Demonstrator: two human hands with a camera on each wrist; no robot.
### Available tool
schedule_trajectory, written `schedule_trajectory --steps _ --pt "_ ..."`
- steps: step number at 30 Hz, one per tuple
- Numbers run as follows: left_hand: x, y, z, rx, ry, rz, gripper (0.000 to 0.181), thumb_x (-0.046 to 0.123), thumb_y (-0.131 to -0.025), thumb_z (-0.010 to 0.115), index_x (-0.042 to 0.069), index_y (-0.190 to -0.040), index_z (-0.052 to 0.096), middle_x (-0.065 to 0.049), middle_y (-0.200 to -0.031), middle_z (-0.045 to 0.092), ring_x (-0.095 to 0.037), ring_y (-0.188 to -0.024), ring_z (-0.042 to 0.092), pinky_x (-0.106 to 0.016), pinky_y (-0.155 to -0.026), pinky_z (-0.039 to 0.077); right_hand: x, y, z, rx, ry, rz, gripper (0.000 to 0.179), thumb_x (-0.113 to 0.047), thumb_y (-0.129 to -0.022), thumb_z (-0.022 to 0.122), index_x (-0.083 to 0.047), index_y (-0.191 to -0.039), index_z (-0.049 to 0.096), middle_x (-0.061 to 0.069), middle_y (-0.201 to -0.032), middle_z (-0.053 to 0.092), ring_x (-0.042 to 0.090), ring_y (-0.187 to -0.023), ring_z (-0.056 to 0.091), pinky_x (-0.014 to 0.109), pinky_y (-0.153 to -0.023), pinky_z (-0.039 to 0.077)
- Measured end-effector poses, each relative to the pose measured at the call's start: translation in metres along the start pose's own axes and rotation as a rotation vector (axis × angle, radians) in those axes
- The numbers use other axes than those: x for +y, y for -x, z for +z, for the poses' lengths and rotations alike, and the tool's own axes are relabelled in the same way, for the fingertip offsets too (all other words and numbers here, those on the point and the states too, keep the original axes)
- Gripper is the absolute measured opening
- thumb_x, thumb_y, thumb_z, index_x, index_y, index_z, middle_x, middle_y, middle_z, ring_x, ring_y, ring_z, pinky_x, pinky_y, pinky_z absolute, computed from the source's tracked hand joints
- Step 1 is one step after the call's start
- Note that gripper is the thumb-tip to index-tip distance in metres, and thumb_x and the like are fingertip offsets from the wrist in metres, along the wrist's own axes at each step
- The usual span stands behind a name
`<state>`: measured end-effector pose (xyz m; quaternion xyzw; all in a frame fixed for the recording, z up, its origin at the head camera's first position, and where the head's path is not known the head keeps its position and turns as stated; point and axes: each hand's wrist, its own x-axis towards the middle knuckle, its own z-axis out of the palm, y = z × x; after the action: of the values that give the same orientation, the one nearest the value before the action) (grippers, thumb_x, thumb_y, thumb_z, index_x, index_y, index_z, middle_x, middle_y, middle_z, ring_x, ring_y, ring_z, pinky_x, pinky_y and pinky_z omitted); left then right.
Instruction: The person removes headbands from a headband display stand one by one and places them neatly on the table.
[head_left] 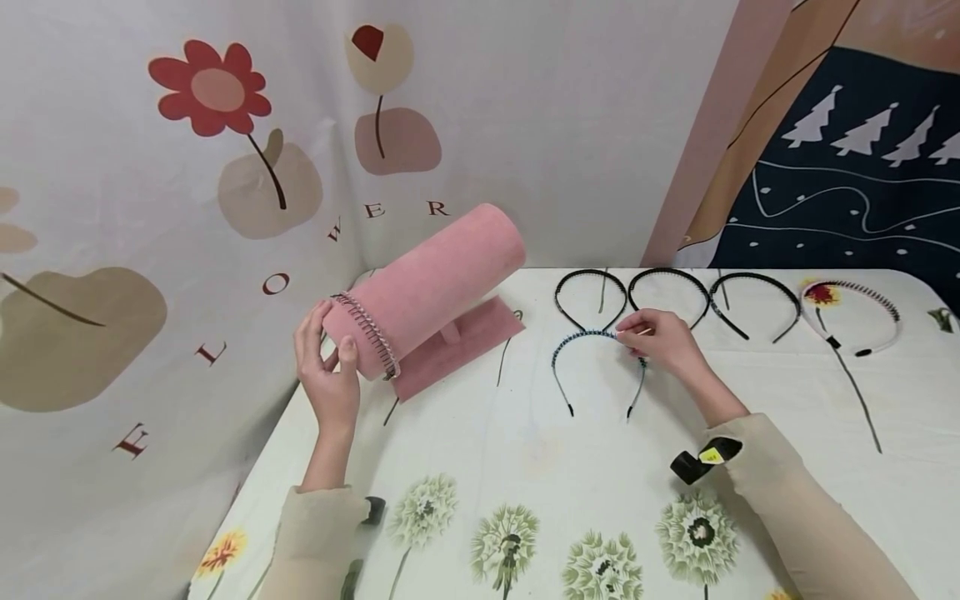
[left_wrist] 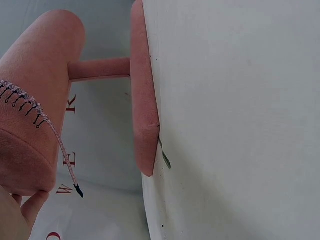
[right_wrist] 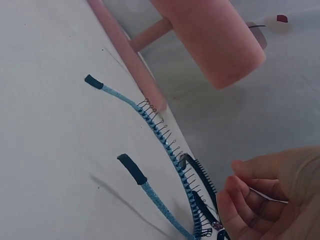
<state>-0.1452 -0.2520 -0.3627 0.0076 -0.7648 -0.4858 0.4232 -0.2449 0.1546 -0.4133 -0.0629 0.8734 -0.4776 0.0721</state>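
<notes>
A pink velvety headband stand (head_left: pixel 442 283), a thick roll on a short stalk over a flat base, is at left centre. My left hand (head_left: pixel 326 367) grips the near end of its roll with thumb and fingers spread around it. A braided pale pink toothed headband (left_wrist: pixel 37 110) sits around the roll close to that hand. My right hand (head_left: pixel 663 342) is over the right side of a blue toothed headband (right_wrist: pixel 172 150), its fingers bent and overlapping the band. In the right wrist view its fingertips (right_wrist: pixel 237 185) are beside the band's teeth, with nothing visible between thumb and forefinger.
Behind the blue headband a row runs rightward: several black headbands (head_left: pixel 669 271) and a pale pink toothed one (head_left: pixel 862 292). A white flowered cloth (head_left: pixel 510 450) covers the table. A printed curtain (head_left: pixel 525 125) hangs along the back and left.
</notes>
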Motion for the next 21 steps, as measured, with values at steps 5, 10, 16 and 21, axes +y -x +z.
schedule_trajectory --steps 5,10,16,21 --pt "0.0 0.0 0.0 0.005 0.006 -0.007 0.056 0.038 -0.093 0.059 0.008 -0.14 0.055 -0.014 -0.145 0.048 -0.015 -0.138 0.046 -0.01 -0.091 0.046 -0.001 -0.001 0.004 0.001 -0.016 -0.008 0.025 -0.017 -0.094 0.067 0.001 -0.11 0.068 0.019 -0.101 0.072 0.009 -0.073 0.067 0.026 -0.071 0.058" --pt "0.0 0.0 -0.001 0.006 0.012 -0.004 0.056 0.038 -0.093 0.059 0.007 -0.14 0.056 -0.013 -0.145 0.048 -0.016 -0.138 0.046 -0.01 -0.091 0.047 -0.003 -0.001 0.007 -0.002 -0.054 -0.032 0.024 -0.014 -0.093 0.067 0.002 -0.11 0.068 0.02 -0.107 0.072 0.011 -0.08 0.069 0.028 -0.074 0.06" --pt "0.0 0.0 -0.001 0.005 0.005 0.003 0.057 0.036 -0.093 0.059 0.005 -0.14 0.055 -0.016 -0.145 0.047 -0.017 -0.139 0.046 -0.01 -0.091 0.047 -0.007 -0.002 0.012 0.004 -0.079 -0.055 0.023 -0.013 -0.093 0.067 0.003 -0.11 0.068 0.023 -0.112 0.07 0.012 -0.085 0.069 0.027 -0.076 0.06" --pt "0.001 0.001 -0.001 0.005 0.004 0.006 0.057 0.036 -0.093 0.058 0.004 -0.14 0.055 -0.018 -0.145 0.047 -0.017 -0.139 0.046 -0.01 -0.091 0.047 -0.012 0.0 0.017 0.004 -0.093 -0.075 0.024 -0.013 -0.093 0.068 0.003 -0.11 0.068 0.023 -0.115 0.069 -0.003 -0.079 0.063 0.027 -0.077 0.06"
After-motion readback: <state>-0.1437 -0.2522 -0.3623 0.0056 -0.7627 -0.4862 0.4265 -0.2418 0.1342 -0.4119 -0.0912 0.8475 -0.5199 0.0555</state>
